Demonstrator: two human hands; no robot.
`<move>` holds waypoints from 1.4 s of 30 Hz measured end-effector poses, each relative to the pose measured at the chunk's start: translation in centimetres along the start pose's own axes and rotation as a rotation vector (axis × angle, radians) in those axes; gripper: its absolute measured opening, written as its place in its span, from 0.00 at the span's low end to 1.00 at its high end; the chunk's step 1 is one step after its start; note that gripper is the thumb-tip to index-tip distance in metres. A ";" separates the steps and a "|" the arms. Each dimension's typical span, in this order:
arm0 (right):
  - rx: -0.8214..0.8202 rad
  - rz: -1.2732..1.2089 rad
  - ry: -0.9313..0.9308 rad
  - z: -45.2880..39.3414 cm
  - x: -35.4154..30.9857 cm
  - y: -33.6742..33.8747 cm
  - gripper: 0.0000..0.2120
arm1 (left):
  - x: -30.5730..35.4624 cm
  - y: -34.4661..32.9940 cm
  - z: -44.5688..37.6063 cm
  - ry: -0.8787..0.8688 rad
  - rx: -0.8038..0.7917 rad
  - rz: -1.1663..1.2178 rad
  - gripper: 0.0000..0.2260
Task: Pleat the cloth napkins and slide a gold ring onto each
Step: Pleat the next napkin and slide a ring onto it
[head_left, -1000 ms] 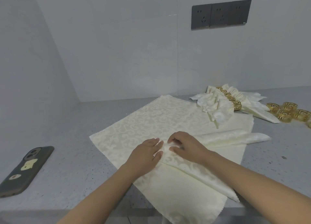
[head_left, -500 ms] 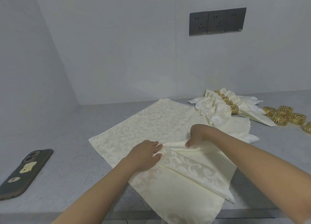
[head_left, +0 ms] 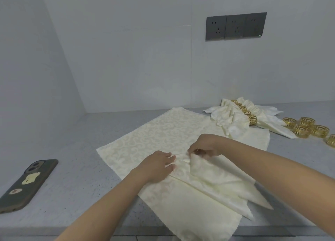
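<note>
Counter (head_left: pixel 63 195): grey speckled, carries everything.

Napkin (head_left: pixel 159 132): one cream patterned cloth spread flat mid-counter, near edge hanging over the front. Judged light, soft and limp, a bit slick; folds won't hold unless pinned down. Best taken at the fold edge, pinching each pleat while the other hand presses the stack flat.

Finished napkins (head_left: pixel 233 117): bunched pile at far right, touching the flat napkin's far corner. Four gold bands show in a row on them, so likely four napkins, though the cloth overlaps too much to count apart.

Phone (head_left: pixel 27 184): one, dark case, far left, well apart from the work.

Left hand (head_left: pixel 157 166): fingers straight, pressing down on the started pleats in the napkin's middle.

Right hand (head_left: pixel 206 146): just beside the left, nearly touching, fingers curled, pinching a raised fold of the napkin.

Loose rings (head_left: pixel 306 128): about five or six gold ones clustered at the right edge, one cut off by the frame. Judged rigid, light, smooth; grip by the rim.
</note>
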State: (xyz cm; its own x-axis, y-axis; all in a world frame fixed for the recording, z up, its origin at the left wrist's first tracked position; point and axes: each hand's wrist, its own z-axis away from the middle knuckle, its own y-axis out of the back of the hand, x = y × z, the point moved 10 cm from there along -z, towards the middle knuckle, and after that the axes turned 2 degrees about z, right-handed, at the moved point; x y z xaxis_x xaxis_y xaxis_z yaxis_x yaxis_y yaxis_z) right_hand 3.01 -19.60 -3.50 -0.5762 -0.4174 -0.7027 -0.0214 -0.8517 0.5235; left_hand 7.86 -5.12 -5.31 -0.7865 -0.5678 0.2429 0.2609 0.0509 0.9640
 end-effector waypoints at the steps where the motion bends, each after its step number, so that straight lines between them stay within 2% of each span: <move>1: -0.054 -0.120 -0.015 0.4 0.1 -0.6 0.03 | -0.4 0.0 -0.1 0.021 -0.005 0.057 0.21; 4: -0.175 -0.365 -0.042 0.9 0.5 -1.9 0.13 | -1.3 0.1 -0.2 0.116 -0.043 0.267 0.24; 6: -0.246 -0.432 -0.018 1.4 0.4 -2.7 0.13 | -1.3 0.0 -0.2 0.152 -0.093 0.357 0.22; 8: -0.272 -0.415 0.041 1.8 0.4 -3.3 0.12 | -1.3 0.1 -0.2 0.205 -0.134 0.431 0.25; 10: -0.272 -0.356 0.114 2.1 0.4 -3.9 0.11 | -1.3 0.2 -0.1 0.231 -0.181 0.405 0.29; 14: -0.234 -0.371 0.172 2.4 0.7 -4.1 0.11 | -0.6 0.1 0.0 0.070 -0.229 0.142 0.30; 16: -0.212 -0.393 0.192 2.5 0.6 -4.0 0.09 | -0.5 -0.2 0.2 0.048 -0.212 0.096 0.32; 18: -0.089 -0.241 0.278 2.5 0.1 -3.3 0.10 | -0.2 -0.5 0.3 0.033 -0.191 0.083 0.31; 21: 0.333 0.346 0.451 2.6 -2.0 -0.9 0.11 | -0.2 -0.8 0.3 0.034 -0.165 0.069 0.30; 23: 0.433 0.541 0.486 2.2 -2.5 -1.0 0.10 | -0.1 -0.9 0.3 0.043 -0.166 0.062 0.29; 27: 0.434 0.429 0.460 1.0 -1.2 -1.4 0.09 | 0.4 -1.0 0.6 0.068 -0.121 0.115 0.26; 31: 0.600 0.317 0.473 1.4 -0.7 -0.8 0.08 | 1.2 0.3 0.4 0.049 0.092 0.207 0.23; 33: 0.654 0.332 0.477 1.5 -0.5 -1.0 0.07 | 1.9 0.8 0.4 0.014 0.168 0.114 0.22; 36: 0.698 0.398 0.481 1.5 -0.3 -1.1 0.08 | 2.6 1.5 0.7 -0.077 0.368 -0.172 0.20; 37: 0.713 0.415 0.493 1.6 -0.4 -1.2 0.08 | 2.1 1.4 0.7 -0.074 0.386 -0.176 0.20; 40: 0.760 0.357 0.637 3.1 -0.8 -1.0 0.11 | 0.9 0.5 0.3 -0.096 0.354 -0.070 0.27; 42: 0.689 0.310 0.774 4.2 -1.1 -1.6 0.17 | 0.7 0.3 0.1 -0.120 0.360 -0.002 0.29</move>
State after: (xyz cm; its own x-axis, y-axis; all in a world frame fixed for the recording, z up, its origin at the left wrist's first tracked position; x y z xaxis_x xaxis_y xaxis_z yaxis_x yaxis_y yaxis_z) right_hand 0.24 -16.42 -1.48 0.0314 -0.8766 -0.4802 -0.5574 -0.4141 0.7196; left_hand 7.36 -5.43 -4.85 -0.8523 -0.4693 0.2309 0.0621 0.3476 0.9356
